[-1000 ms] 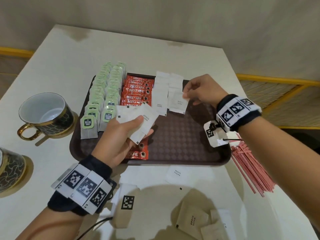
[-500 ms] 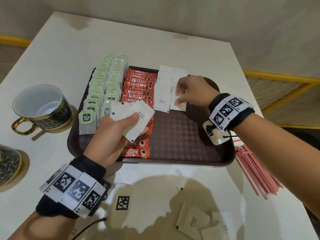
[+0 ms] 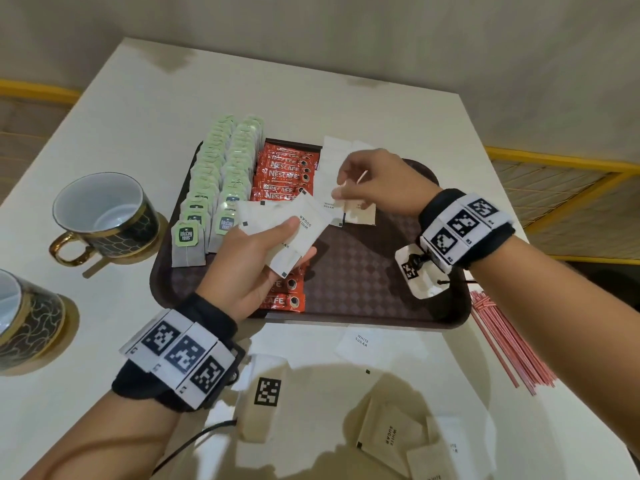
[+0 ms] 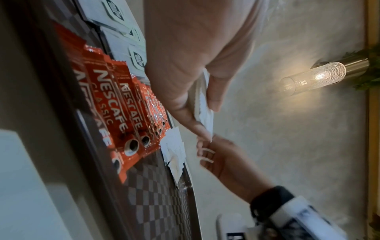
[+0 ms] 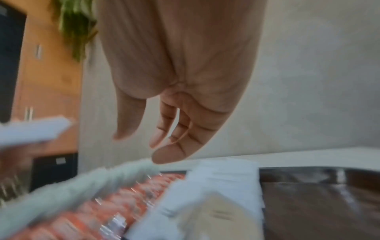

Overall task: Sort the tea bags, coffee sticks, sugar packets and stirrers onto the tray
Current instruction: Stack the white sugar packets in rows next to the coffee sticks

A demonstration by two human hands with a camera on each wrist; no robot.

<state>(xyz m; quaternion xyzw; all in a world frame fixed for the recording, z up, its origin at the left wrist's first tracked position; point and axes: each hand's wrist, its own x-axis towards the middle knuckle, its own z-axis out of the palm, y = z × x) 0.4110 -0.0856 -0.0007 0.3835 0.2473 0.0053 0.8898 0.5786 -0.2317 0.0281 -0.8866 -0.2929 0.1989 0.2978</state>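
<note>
Left to right on the brown tray (image 3: 349,282): two rows of green-tagged tea bags (image 3: 221,188) run near-to-far along the left side, red Nescafe coffee sticks (image 3: 282,174) lie in a column just right of them, and white sugar packets (image 3: 332,174) form the next column, right of the coffee.

Left hand (image 3: 256,265) hovers over the near part of the coffee column, thumb and fingers curled round a fanned stack of white sugar packets (image 3: 291,230); the left wrist view shows the stack's edges pinched between thumb and fingers. The stack's long axis runs near-left to far-right, its far end pointing at the right hand.

Right hand (image 3: 375,183) is above the near end of the sugar column, fingers loosely extended and slightly spread, holding nothing as far as the right wrist view shows, though that view is blurred. Its fingertips (image 3: 341,194) are just beside the held stack's far corner, apart from it.

Key relation: the held stack lies left and slightly near of the right hand; the open slot is at the near end of the sugar column, directly under the right hand. Likely next is the right hand taking one packet off the stack.

Off the tray: more sugar packets (image 3: 388,441) on the near table, red stirrers (image 3: 505,344) on the table right of the tray, long axis near-to-far, not yet on it. Right hand is the nearer one for those.
</note>
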